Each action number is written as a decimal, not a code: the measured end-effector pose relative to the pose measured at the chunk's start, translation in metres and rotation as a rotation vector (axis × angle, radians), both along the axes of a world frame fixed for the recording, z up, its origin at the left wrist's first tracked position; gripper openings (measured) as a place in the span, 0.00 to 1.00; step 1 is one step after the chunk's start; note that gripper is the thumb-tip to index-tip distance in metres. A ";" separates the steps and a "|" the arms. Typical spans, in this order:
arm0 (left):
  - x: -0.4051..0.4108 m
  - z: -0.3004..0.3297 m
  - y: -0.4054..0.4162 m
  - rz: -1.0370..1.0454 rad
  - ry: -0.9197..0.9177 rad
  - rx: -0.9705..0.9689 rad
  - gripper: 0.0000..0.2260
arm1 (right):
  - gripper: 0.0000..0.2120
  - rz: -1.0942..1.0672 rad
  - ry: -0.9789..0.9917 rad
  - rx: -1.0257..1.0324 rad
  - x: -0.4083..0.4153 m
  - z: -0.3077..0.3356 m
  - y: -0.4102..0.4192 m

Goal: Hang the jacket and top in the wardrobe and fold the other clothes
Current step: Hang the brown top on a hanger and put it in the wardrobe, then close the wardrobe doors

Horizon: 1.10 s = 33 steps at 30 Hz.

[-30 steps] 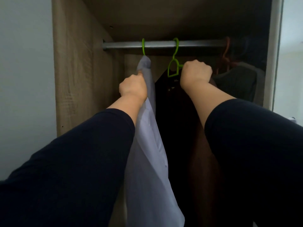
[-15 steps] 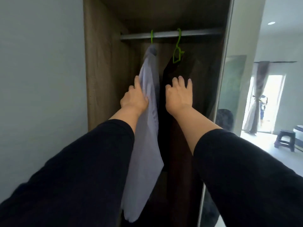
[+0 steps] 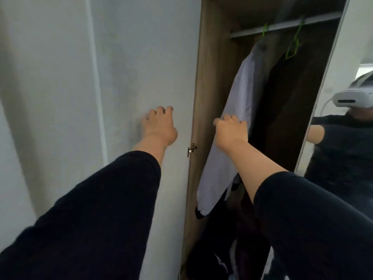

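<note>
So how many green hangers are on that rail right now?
2. One green hanger is at the left end of the rail, carrying the white garment; the other hanger is to its right, holding the dark garment. The mirrored door may hide others.

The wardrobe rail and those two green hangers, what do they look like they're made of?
The rail looks like metal, dull silver-grey with a soft sheen along its length. The green hangers look like plastic: bright, uniform lime colour and thin moulded shapes. The blur leaves both uncertain.
</note>
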<state>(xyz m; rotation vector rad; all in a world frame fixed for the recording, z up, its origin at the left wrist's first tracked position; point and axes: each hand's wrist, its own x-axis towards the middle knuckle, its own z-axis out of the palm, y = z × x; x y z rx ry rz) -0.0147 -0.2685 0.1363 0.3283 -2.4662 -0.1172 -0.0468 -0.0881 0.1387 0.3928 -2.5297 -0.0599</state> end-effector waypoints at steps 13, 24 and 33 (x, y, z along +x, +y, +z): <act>0.123 0.022 -0.097 0.042 0.342 0.214 0.30 | 0.35 0.493 -0.544 -0.411 0.117 -0.064 -0.180; 0.114 -0.007 -0.099 -0.029 0.412 0.367 0.11 | 0.45 0.395 -0.588 -0.629 0.117 -0.098 -0.205; 0.122 -0.006 -0.045 -0.049 0.499 0.307 0.10 | 0.39 0.334 -0.563 -0.657 0.118 -0.095 -0.169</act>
